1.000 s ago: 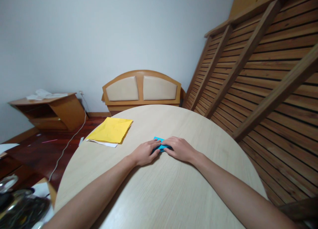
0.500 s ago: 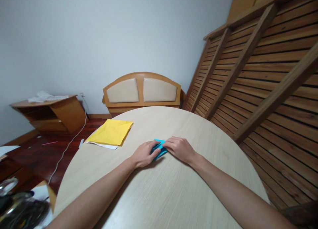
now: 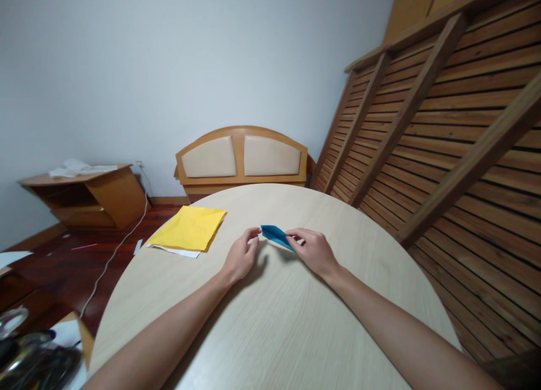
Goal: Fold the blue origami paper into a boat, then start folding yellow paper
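A small folded piece of blue paper [image 3: 276, 236] is held tilted just above the round table. My right hand [image 3: 311, 252] pinches its right end between thumb and fingers. Close to the paper's left tip is my left hand [image 3: 243, 256], its thumb and fingers apart with nothing between them. Farther left on the table lies a stack of yellow paper [image 3: 190, 226], with a white sheet [image 3: 180, 252] sticking out beneath it.
The pale round table [image 3: 296, 317] fills the middle. Behind it stands a padded headboard [image 3: 240, 156]. A slatted wooden frame [image 3: 422, 142] leans at the right. At the left are a wooden cabinet [image 3: 114, 198], a cable on the floor [image 3: 116, 246] and a cluttered box [image 3: 87, 333].
The blue paper has come up off the table, tilted in my right hand. My left hand has let go of it and drawn slightly left.
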Available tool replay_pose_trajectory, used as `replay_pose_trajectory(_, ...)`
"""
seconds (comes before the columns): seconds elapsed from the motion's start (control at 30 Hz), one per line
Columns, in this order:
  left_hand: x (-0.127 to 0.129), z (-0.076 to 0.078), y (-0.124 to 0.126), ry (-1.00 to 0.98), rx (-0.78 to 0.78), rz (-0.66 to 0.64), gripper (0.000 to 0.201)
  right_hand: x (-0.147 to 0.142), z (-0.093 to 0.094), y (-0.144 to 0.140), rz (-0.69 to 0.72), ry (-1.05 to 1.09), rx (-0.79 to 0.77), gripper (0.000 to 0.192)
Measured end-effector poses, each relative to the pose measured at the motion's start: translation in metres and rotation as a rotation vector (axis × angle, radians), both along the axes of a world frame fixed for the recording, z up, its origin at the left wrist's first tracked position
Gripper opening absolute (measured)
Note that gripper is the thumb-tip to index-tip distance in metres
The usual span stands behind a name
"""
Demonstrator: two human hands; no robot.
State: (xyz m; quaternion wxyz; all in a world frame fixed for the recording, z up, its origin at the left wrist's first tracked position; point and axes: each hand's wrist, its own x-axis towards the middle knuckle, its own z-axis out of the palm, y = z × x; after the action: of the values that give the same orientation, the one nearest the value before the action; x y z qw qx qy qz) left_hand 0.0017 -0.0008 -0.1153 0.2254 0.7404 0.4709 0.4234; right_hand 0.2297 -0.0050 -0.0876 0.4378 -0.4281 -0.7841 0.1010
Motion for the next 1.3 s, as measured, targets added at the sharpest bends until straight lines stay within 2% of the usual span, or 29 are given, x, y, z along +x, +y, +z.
replay_pose_trajectory(0.23,0.004,-0.002,-0.001,0.008,0.02,-0.022,0.031,-0.004,-0.009,0.012,-0.007,0.361,-0.216,0.025)
replay_pose_trajectory(0.43,0.002,0.0,-0.001,0.016,0.044,-0.027,0.027,-0.002,-0.02,0.022,0.046,0.51,-0.381,0.033)
replay_pose_trajectory(0.6,0.001,0.002,0.0,-0.019,-0.026,-0.043,0.025,0.003,-0.025,0.026,0.072,0.565,-0.495,0.037)
replay_pose_trajectory(0.83,0.004,0.007,0.002,-0.047,-0.096,-0.066,0.025,0.008,-0.029,0.033,0.056,0.544,-0.461,0.033)
replay_pose_trajectory(1.07,0.005,0.0,0.001,-0.099,-0.121,-0.017,0.028,0.01,-0.028,0.033,0.102,0.541,-0.515,0.031)
replay_pose_trajectory(1.3,0.006,-0.004,0.003,-0.091,-0.115,0.033,0.024,0.007,-0.033,0.035,0.086,0.57,-0.411,0.021)
